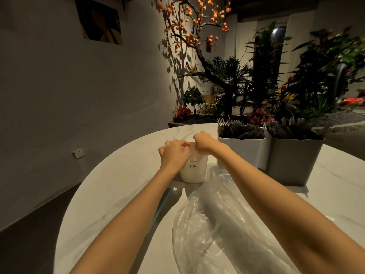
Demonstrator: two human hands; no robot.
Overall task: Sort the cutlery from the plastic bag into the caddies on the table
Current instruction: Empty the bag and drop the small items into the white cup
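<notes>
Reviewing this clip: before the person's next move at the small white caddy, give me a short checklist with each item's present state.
1. Both hands at the small white caddy: ok; left hand and right hand sit at its rim.
2. What the hands hold: cannot tell; fingers are curled at the rim, nothing clearly visible in them.
3. Caddy upright on the table: ok.
4. Plastic bag within reach: ok, it lies just before the caddy under the right forearm.
5. Cutlery left in the bag: cannot tell; dark shapes show through, blurred.
6. Two larger caddies, white and grey: ok, upright, already holding cutlery.
</notes>
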